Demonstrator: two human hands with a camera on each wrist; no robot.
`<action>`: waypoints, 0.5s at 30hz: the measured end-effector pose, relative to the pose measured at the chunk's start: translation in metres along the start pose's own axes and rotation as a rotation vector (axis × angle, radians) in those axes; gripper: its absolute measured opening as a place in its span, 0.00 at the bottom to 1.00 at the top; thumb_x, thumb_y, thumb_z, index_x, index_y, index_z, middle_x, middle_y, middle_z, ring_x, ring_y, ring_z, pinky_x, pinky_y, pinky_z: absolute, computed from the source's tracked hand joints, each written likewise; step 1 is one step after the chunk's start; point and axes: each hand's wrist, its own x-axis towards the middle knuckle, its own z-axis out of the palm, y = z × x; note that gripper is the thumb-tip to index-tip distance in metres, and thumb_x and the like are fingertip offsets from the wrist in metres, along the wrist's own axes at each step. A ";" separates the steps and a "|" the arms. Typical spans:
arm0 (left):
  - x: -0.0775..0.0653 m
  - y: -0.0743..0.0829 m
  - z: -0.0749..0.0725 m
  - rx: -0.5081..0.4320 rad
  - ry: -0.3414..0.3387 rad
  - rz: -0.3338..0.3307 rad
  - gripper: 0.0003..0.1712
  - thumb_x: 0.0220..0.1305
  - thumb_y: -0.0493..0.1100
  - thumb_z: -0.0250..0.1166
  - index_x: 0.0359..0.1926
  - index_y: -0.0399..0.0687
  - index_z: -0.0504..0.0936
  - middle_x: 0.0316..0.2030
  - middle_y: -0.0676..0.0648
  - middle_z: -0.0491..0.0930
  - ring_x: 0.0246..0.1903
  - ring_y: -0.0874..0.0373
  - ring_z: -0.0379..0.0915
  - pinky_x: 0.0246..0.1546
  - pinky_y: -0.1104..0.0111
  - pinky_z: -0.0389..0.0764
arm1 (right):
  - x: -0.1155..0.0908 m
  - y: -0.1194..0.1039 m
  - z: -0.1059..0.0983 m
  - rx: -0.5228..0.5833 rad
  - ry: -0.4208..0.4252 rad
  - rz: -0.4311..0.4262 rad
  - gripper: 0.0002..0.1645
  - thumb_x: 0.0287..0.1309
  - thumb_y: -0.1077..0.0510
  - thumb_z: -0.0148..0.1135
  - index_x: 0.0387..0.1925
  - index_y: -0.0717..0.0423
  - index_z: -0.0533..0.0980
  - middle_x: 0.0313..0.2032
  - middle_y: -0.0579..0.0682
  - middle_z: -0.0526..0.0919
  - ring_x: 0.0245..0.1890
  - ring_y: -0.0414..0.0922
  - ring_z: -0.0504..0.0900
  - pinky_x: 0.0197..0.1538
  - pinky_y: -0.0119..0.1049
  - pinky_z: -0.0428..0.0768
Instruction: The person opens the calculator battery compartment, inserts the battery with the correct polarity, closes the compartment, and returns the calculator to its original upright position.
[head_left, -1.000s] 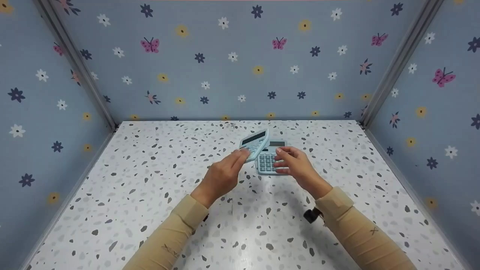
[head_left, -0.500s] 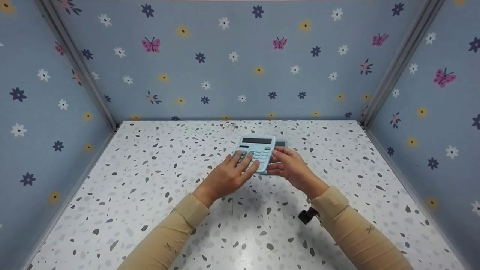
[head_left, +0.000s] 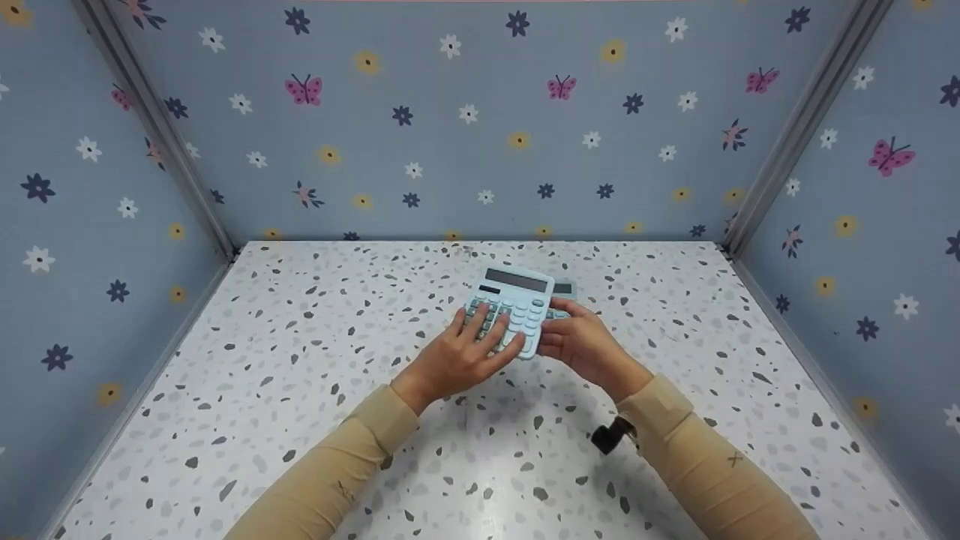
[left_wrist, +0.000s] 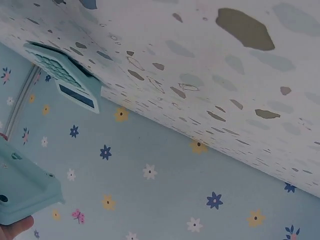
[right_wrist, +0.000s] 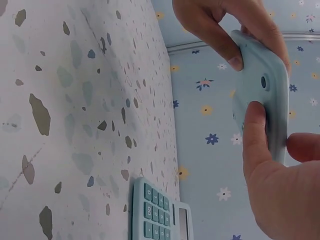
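Note:
A light blue calculator is held up off the table, its keys and dark display turned up in the head view. Fingers of my left hand spread across its lower keys, while the thumb grips from behind, as the right wrist view shows. At the calculator's right edge, my right hand pinches it; one fingertip presses on the back and the thumb is at the edge. Below and behind lies a second light blue calculator on the table, mostly hidden in the head view; its keys show in the right wrist view.
The white speckled tabletop extends around both hands. A blue wall with flowers and butterflies rises at the back, with similar panels on the left and right. A small black device hangs under the right sleeve.
The held calculator has swung from steeply tilted to face-up toward the head view and shifted slightly nearer. My right hand has moved left and taken its right edge; left fingers now spread over the keys.

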 end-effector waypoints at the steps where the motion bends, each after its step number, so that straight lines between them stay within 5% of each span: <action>1: 0.000 0.000 0.000 -0.002 0.004 0.000 0.22 0.82 0.43 0.60 0.72 0.58 0.78 0.60 0.42 0.86 0.56 0.39 0.89 0.47 0.50 0.94 | 0.000 0.000 0.000 0.004 0.000 -0.002 0.39 0.75 0.70 0.54 0.82 0.61 0.56 0.50 0.56 0.90 0.42 0.46 0.93 0.49 0.38 0.92; 6: -0.001 -0.001 0.003 -0.020 0.000 0.001 0.22 0.85 0.39 0.52 0.72 0.59 0.78 0.61 0.42 0.86 0.56 0.39 0.89 0.48 0.49 0.94 | 0.003 0.002 0.002 0.011 0.027 -0.010 0.39 0.74 0.72 0.53 0.82 0.63 0.57 0.49 0.56 0.90 0.40 0.46 0.93 0.47 0.38 0.93; 15: 0.001 -0.005 -0.002 -0.170 -0.105 -0.081 0.28 0.77 0.47 0.69 0.74 0.55 0.78 0.65 0.41 0.84 0.62 0.39 0.85 0.54 0.49 0.92 | 0.006 0.002 0.000 -0.082 0.087 -0.033 0.40 0.73 0.72 0.53 0.83 0.65 0.57 0.55 0.61 0.87 0.42 0.46 0.92 0.48 0.37 0.92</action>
